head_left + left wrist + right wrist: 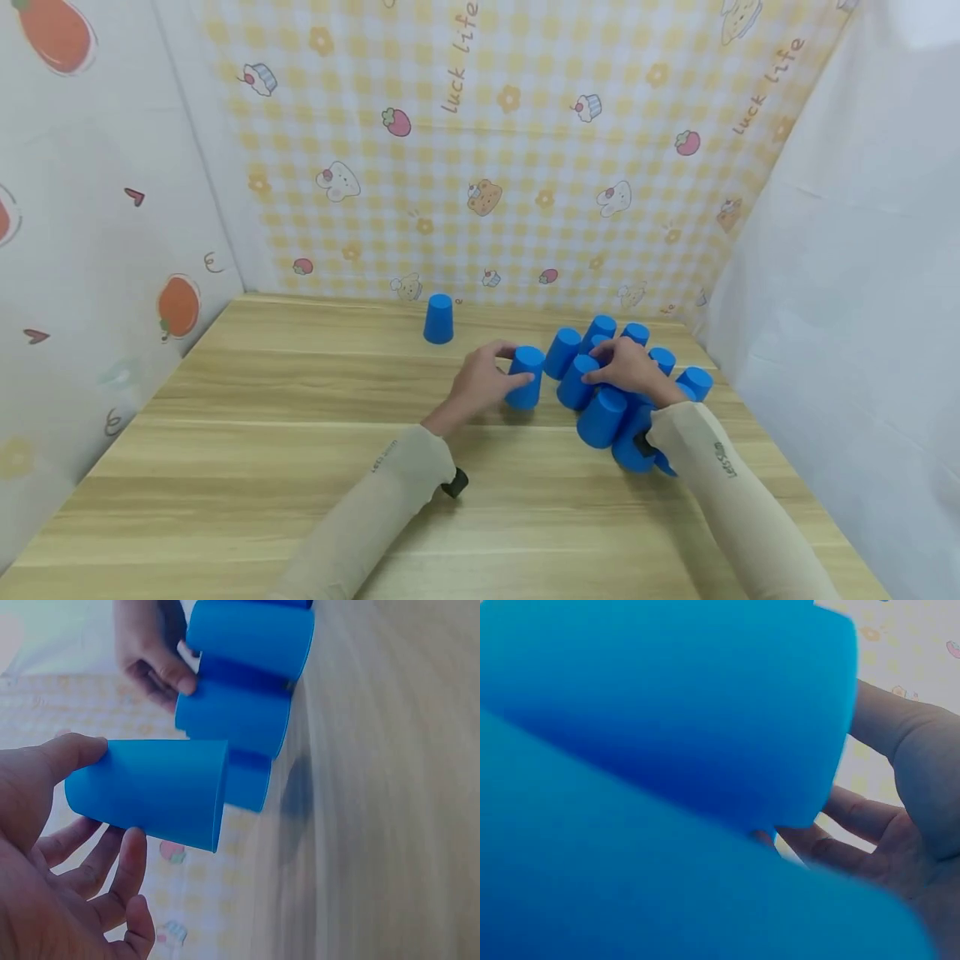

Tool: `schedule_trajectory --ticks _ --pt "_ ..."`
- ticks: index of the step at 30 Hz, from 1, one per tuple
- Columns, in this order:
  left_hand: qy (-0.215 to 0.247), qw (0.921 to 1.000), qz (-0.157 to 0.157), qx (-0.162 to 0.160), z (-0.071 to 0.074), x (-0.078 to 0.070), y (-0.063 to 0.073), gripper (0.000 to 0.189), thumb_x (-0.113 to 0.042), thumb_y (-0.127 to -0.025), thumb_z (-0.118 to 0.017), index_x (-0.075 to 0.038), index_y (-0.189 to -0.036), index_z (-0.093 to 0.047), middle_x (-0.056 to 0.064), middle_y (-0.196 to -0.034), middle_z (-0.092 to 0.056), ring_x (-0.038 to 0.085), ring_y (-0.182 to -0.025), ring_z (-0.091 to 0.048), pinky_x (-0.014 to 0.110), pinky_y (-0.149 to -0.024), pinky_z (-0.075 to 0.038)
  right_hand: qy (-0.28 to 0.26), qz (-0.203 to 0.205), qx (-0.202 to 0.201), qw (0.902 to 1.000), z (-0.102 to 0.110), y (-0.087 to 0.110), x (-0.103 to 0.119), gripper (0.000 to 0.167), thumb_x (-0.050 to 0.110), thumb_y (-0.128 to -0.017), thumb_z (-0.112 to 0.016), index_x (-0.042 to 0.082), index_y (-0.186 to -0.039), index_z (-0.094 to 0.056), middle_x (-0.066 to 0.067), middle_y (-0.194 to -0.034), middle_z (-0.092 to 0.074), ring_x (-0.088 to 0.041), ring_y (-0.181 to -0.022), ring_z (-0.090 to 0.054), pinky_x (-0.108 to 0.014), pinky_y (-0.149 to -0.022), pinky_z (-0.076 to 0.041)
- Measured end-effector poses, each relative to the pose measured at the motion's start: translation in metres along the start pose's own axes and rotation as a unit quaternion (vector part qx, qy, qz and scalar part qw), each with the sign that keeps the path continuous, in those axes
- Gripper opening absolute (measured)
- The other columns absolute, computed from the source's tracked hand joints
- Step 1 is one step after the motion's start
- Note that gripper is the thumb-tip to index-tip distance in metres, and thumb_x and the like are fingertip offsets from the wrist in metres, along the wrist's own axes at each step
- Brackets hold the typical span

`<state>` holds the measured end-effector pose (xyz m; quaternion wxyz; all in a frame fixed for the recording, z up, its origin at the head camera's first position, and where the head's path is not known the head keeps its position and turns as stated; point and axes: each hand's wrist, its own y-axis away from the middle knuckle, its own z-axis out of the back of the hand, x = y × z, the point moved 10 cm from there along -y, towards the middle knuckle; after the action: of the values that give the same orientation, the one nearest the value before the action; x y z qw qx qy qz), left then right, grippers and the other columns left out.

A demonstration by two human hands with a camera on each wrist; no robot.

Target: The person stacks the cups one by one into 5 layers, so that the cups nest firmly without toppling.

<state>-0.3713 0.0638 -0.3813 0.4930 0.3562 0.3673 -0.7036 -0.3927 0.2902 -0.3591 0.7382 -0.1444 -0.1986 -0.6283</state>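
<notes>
My left hand [482, 385] holds a blue cup [527, 385] upside down, thumb on one side and fingers on the other. In the left wrist view this cup [157, 791] hangs a little off the tabletop, its rim toward the wood. My right hand [630, 367] grips another upturned blue cup [574, 387] at the left side of a cluster, its thumb against the cup's side. Close in the right wrist view, that cup [780, 750] sits between thumb and fingers, partly covered by a nearer blue cup [667, 885].
Several more upturned blue cups [602, 421] crowd around and under my right forearm on the wooden table [300, 450]. One blue cup [438, 320] stands alone near the back edge. A checked cloth [450, 208] hangs behind, with white side walls [825, 292] left and right.
</notes>
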Motion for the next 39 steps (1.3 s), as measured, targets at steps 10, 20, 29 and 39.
schedule_trajectory --ticks 10,20,29,39 --pt "-0.008 0.9988 0.018 -0.044 0.046 0.018 0.001 0.049 -0.034 -0.087 -0.077 -0.014 -0.129 -0.062 0.004 -0.126 -0.064 0.018 -0.091 -0.063 0.036 -0.081 -0.055 -0.012 -0.004 0.006 0.9999 -0.003 -0.004 0.011 0.051 0.032 -0.085 -0.080 -0.001 -0.120 -0.064 -0.020 -0.114 -0.066 -0.036 -0.106 -0.062 -0.054 -0.091 -0.050" --pt "-0.012 0.9967 0.041 -0.069 0.083 0.036 -0.002 0.051 -0.033 -0.088 -0.077 -0.012 -0.130 -0.060 0.007 -0.128 -0.063 0.023 -0.095 -0.063 0.041 -0.084 -0.054 -0.019 0.002 0.013 0.9997 -0.002 -0.005 0.023 0.053 0.032 -0.085 -0.079 -0.003 -0.122 -0.062 -0.022 -0.118 -0.065 -0.037 -0.109 -0.062 -0.049 -0.090 -0.054" --pt "-0.024 0.9950 0.059 -0.077 0.105 0.050 -0.003 0.055 -0.030 -0.089 -0.076 -0.009 -0.135 -0.056 0.011 -0.135 -0.059 0.027 -0.103 -0.063 0.044 -0.088 -0.055 -0.034 0.011 0.019 0.9992 0.004 -0.007 0.045 0.056 0.031 -0.087 -0.077 -0.004 -0.128 -0.059 -0.024 -0.126 -0.061 -0.041 -0.118 -0.058 -0.052 -0.094 -0.051" --pt "-0.026 0.9926 0.079 -0.088 0.121 0.065 -0.001 0.054 -0.029 -0.091 -0.073 -0.008 -0.138 -0.054 0.013 -0.138 -0.057 0.031 -0.112 -0.060 0.048 -0.095 -0.051 -0.048 0.024 0.018 0.9984 -0.001 -0.015 0.070 0.054 0.032 -0.088 -0.076 -0.001 -0.129 -0.061 -0.021 -0.129 -0.061 -0.039 -0.118 -0.059 -0.051 -0.096 -0.050"
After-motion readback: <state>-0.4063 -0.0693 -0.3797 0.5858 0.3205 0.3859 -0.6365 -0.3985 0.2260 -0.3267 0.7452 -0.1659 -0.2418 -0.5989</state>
